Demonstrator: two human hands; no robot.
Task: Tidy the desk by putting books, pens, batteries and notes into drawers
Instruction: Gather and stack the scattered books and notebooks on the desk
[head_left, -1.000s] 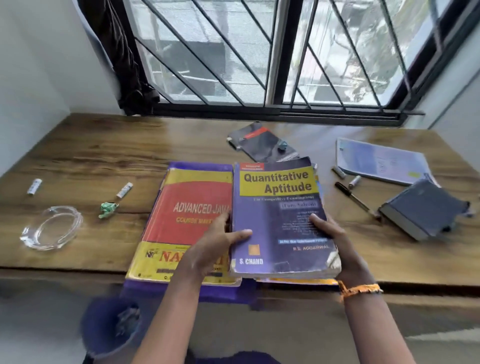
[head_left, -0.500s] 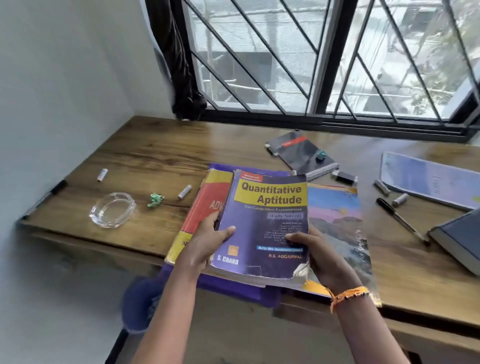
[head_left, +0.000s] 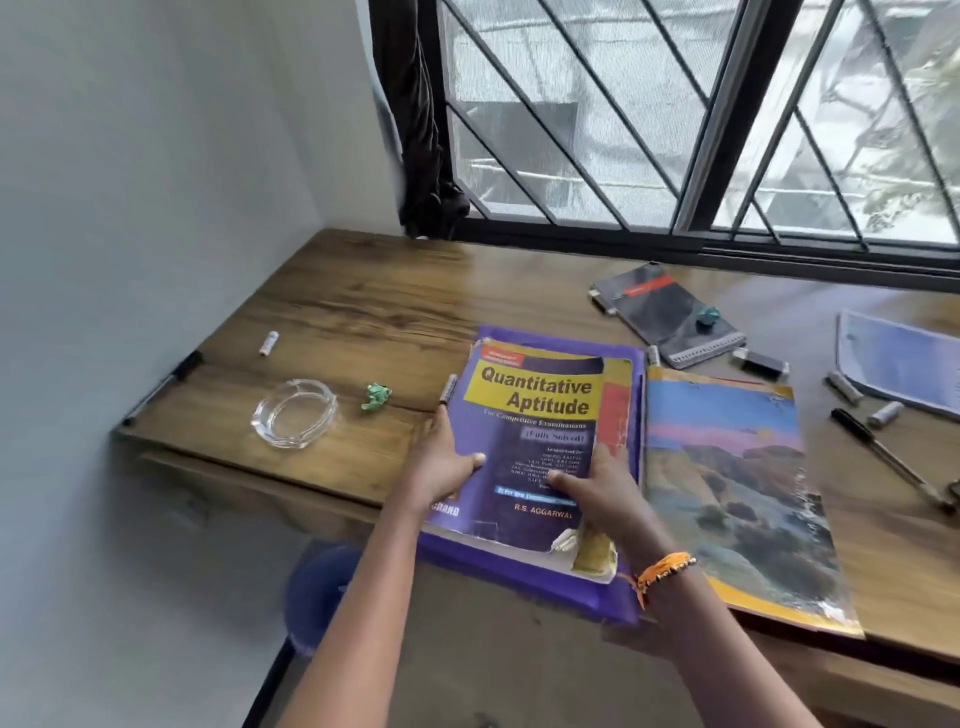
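Both hands hold the purple "Quantitative Aptitude" book (head_left: 535, 410), which lies on top of the red and yellow book (head_left: 617, 415) and a purple folder (head_left: 524, 577) at the desk's front edge. My left hand (head_left: 441, 462) grips its left edge, thumb on the cover. My right hand (head_left: 597, 493) grips its right edge, thumb across the cover. A landscape-cover book (head_left: 737, 493) lies flat just to the right. Batteries (head_left: 269, 343) (head_left: 884, 414) and pens (head_left: 883, 457) (head_left: 161, 387) lie scattered on the wooden desk (head_left: 363, 312).
A glass ashtray (head_left: 295, 412) and a small green object (head_left: 375, 397) sit left of the books. A dark spiral notebook (head_left: 667, 314) lies near the window, blue papers (head_left: 904, 364) at the far right. A white wall bounds the left; a closed drawer front (head_left: 249, 493) shows below the desk.
The purple book has moved left off the landscape-cover book and now covers the red and yellow book. Both hands travelled with it, and my view swung left.
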